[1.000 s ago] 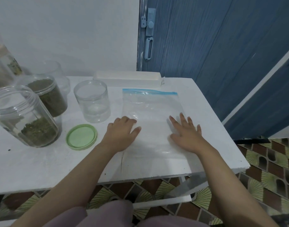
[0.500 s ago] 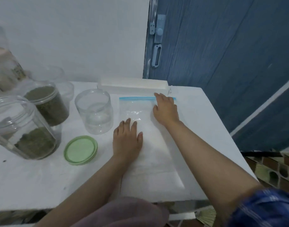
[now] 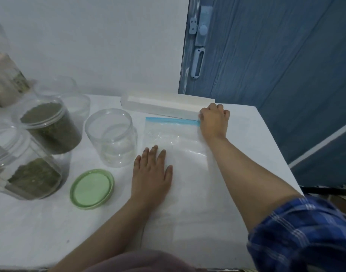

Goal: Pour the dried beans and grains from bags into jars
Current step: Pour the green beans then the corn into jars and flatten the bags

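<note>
The grip of the right hand [image 3: 214, 122] is closed, fingers curled down onto the far right corner of the bag [image 3: 176, 152], right at the end of its blue zip strip [image 3: 172, 120]; whether the thumb pinches the strip underneath cannot be seen. The left hand [image 3: 151, 173] has no grip at all: it lies flat, fingers straight, pressing the bag's near left part onto the worktop [image 3: 40, 228].

The bag lies flat and looks empty, its long axis running away from the person, mouth at the far end just in front of a white box [image 3: 164, 107]. The zip strip runs crosswise, from the right hand's corner leftward toward the empty jar [image 3: 111, 138], which stands open just left of the bag, its green lid [image 3: 92, 189] lying nearer the person.

So the coming move probably turns on that strip: the right hand is on it, the left well short of it. Two jars [image 3: 50, 126] holding green grain stand further left.
</note>
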### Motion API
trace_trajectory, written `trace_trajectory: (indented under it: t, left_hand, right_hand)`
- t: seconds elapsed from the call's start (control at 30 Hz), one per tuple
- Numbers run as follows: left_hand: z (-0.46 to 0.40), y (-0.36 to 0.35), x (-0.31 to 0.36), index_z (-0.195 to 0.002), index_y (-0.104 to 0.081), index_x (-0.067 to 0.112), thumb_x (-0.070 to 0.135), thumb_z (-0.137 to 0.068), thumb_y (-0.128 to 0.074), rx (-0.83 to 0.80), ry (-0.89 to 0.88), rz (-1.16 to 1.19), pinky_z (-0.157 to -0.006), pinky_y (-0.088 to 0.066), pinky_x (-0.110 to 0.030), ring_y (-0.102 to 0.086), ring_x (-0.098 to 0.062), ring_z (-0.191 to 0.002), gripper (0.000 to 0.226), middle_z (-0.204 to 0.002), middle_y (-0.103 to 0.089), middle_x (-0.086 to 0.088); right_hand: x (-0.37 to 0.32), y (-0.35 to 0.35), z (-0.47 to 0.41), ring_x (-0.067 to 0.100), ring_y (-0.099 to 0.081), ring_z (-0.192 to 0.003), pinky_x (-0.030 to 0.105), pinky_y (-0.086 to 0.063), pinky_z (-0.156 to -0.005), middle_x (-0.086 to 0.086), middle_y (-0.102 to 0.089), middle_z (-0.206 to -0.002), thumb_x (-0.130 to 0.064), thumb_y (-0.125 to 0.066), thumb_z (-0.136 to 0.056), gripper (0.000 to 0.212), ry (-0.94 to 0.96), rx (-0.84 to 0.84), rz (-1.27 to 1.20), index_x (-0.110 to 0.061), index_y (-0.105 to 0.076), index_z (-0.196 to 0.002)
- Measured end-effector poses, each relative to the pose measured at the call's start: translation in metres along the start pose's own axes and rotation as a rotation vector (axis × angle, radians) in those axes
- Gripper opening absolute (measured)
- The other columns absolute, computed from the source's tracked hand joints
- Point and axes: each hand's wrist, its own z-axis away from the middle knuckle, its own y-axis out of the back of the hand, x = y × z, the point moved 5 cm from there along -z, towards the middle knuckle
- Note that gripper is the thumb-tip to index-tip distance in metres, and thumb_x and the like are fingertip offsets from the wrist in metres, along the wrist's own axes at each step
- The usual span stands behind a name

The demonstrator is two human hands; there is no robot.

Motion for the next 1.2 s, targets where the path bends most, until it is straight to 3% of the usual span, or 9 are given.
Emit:
trace_trajectory:
  t: [0.13,0.3,0.5,0.6,0.7,0.77,0.9,1.07,1.2]
  left_hand:
    - [-0.001,0.001,0.001,-0.155,-0.021,0.025,0.056,-0.081,0.007,-0.005,0.003,-0.029,-0.121,0.000,-0.039,-0.005,-0.022,-0.152,0.085,-0.165,-0.011,-0.001]
    - [-0.003,0.003,0.001,-0.154,-0.026,0.023,0.054,-0.090,-0.008,-0.008,-0.002,0.008,-0.121,-0.003,-0.040,-0.007,-0.023,-0.152,0.073,-0.164,-0.014,-0.002]
    - [-0.022,0.004,0.007,-0.153,-0.027,0.015,0.041,-0.101,-0.039,-0.004,-0.048,0.050,-0.122,-0.006,-0.038,-0.010,-0.022,-0.152,0.059,-0.164,-0.018,-0.002]
    - [-0.032,0.003,0.015,-0.151,-0.031,0.012,0.038,-0.100,-0.042,-0.002,-0.075,0.052,-0.121,-0.008,-0.040,-0.014,-0.025,-0.151,0.058,-0.162,-0.023,-0.005]
    - [-0.032,0.003,0.019,-0.149,-0.035,0.009,0.039,-0.101,-0.038,0.029,-0.082,0.037,-0.120,-0.011,-0.042,-0.018,-0.028,-0.150,0.057,-0.161,-0.026,-0.008]
    - [-0.030,0.002,0.018,-0.149,-0.035,0.009,0.039,-0.101,-0.037,0.035,-0.087,0.031,-0.120,-0.011,-0.042,-0.019,-0.028,-0.150,0.057,-0.161,-0.026,-0.008]
    - [-0.030,0.002,0.016,-0.152,-0.030,0.012,0.040,-0.103,-0.037,0.012,-0.079,0.013,-0.121,-0.007,-0.040,-0.014,-0.025,-0.151,0.057,-0.163,-0.021,-0.005]
    - [-0.032,0.004,0.014,-0.153,-0.027,0.014,0.038,-0.104,-0.033,-0.026,-0.074,0.071,-0.122,-0.004,-0.038,-0.009,-0.021,-0.152,0.055,-0.164,-0.017,-0.001]
    - [-0.029,0.016,0.008,-0.148,-0.040,0.010,0.022,-0.103,-0.041,0.021,-0.068,0.401,-0.121,-0.011,-0.031,-0.019,-0.022,-0.149,0.046,-0.159,-0.030,-0.004]
  right_hand:
    - [0.000,0.030,0.004,0.030,-0.054,-0.082,0.044,-0.033,-0.098,0.007,-0.056,-0.082,-0.006,-0.062,-0.087,0.013,0.095,0.308,-0.154,-0.011,-0.072,-0.082]
    - [-0.005,0.084,0.032,0.021,-0.054,-0.075,0.035,-0.025,-0.089,0.002,-0.056,-0.081,-0.018,-0.061,-0.091,0.013,0.127,0.469,-0.209,-0.018,-0.073,-0.086]
    - [-0.011,0.103,0.133,0.026,-0.053,-0.068,0.035,-0.045,-0.065,0.001,-0.059,-0.082,-0.018,-0.056,-0.092,0.011,-0.077,0.150,-0.339,-0.013,-0.066,-0.092]
    - [-0.008,0.101,0.164,0.022,-0.052,-0.070,0.035,-0.042,-0.061,-0.002,-0.055,-0.080,-0.022,-0.049,-0.094,0.011,-0.167,-0.031,-0.301,-0.014,-0.055,-0.091]
    - [-0.011,0.092,0.183,0.022,-0.059,-0.082,0.034,-0.046,-0.068,-0.001,-0.064,-0.091,-0.023,-0.045,-0.096,0.039,-0.164,-0.191,-0.279,-0.023,-0.052,-0.134]
    - [-0.014,0.084,0.192,0.021,-0.057,-0.075,0.034,-0.044,-0.065,0.000,-0.064,-0.087,-0.020,-0.044,-0.097,0.055,-0.112,-0.219,-0.213,-0.027,-0.038,-0.151]
    - [0.003,0.084,0.196,0.017,-0.046,-0.068,0.031,-0.033,-0.057,-0.006,-0.045,-0.071,-0.020,-0.038,-0.099,0.059,-0.160,-0.309,-0.092,-0.034,-0.026,-0.155]
    - [0.021,0.096,0.204,0.016,-0.041,-0.059,0.028,-0.020,-0.045,-0.007,-0.035,-0.059,-0.020,-0.039,-0.099,0.057,-0.221,-0.275,-0.024,-0.035,-0.031,-0.153]
    - [0.021,0.095,0.206,0.018,-0.051,-0.071,0.029,-0.034,-0.052,-0.005,-0.052,-0.080,-0.021,-0.043,-0.099,0.054,-0.168,-0.245,-0.066,-0.027,-0.036,-0.152]
